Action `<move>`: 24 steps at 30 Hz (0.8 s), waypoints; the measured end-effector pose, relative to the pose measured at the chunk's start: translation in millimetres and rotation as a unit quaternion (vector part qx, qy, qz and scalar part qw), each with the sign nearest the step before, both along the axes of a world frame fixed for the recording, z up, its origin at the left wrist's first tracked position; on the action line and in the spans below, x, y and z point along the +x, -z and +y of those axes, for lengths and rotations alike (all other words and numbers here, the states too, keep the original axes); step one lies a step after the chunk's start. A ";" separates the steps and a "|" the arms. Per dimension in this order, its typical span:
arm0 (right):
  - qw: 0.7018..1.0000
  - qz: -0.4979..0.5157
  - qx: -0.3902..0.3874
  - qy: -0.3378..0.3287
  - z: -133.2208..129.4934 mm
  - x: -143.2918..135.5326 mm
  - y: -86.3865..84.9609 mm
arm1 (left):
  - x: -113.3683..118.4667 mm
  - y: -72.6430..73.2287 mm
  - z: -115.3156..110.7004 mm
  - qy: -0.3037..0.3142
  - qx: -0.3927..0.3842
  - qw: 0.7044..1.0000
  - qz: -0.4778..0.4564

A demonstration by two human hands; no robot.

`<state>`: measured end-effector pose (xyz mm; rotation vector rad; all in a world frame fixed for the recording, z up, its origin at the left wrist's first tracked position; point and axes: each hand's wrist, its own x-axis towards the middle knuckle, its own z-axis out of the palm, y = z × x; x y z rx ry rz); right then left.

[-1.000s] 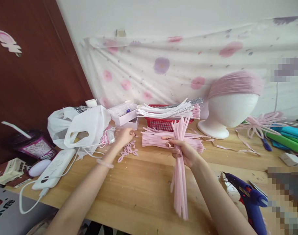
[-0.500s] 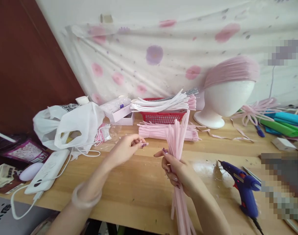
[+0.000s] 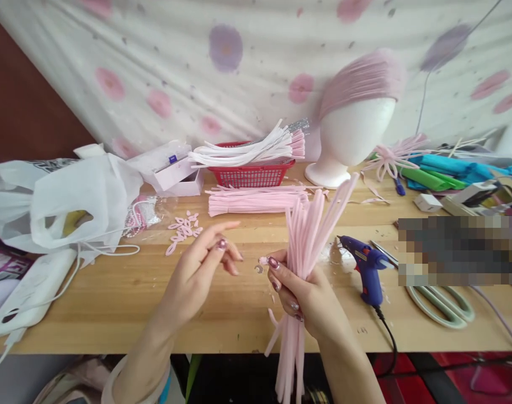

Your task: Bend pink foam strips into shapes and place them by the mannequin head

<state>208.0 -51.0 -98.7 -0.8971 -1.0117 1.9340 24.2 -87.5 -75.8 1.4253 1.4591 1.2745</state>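
My right hand [image 3: 308,289] is wrapped round a bundle of pink pipe cleaners [image 3: 308,235], held upright, its lower ends hanging past the table's front edge. At the tip of my right thumb is a small pink piece [image 3: 263,260]; whether it is pinched or lies on the table I cannot tell. My left hand [image 3: 203,261] hovers to the left of the bundle, index finger stretched out and the others loosely curled, with nothing visible in it. Small pink loops [image 3: 182,229] lie in a pile just beyond it. Farther back rests a flat bundle of pink pipe cleaners [image 3: 256,201].
A red basket [image 3: 247,175] carries white pipe cleaners [image 3: 243,151]. Behind on the right stands a white foam head [image 3: 354,134] with a pink covering. A blue glue gun [image 3: 367,269] and scissors [image 3: 443,306] lie on the right. Plastic bags [image 3: 70,196] and a power strip [image 3: 37,292] are on the left.
The view has swung right and down. My left hand has come nearer the front with its index finger now extended, and the pile of pink loops shows. My right hand still holds the bundle.
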 end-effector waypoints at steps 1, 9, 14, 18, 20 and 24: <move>1.000 0.008 -0.002 0.015 -1.5 1.3 1.7 | 3.2 4.8 -3.0 -0.014 -0.007 0.999 -0.031; 0.998 0.008 0.008 0.059 -16.1 5.7 15.4 | 66.0 21.6 -21.1 -0.130 -0.040 0.989 -0.066; 0.995 0.013 0.029 0.095 -24.1 6.2 13.9 | 78.9 29.0 -14.1 -0.118 -0.075 0.952 -0.271; 0.996 0.002 0.059 0.074 -24.8 6.9 14.3 | 82.2 32.8 -7.6 -0.065 -0.098 0.907 -0.404; 0.996 -0.007 0.062 0.069 -24.1 7.2 15.4 | 84.1 33.9 -5.2 -0.055 -0.110 0.896 -0.428; 0.995 -0.009 0.055 0.087 -22.3 7.4 17.6 | 85.0 35.9 -2.6 -0.053 -0.115 0.887 -0.444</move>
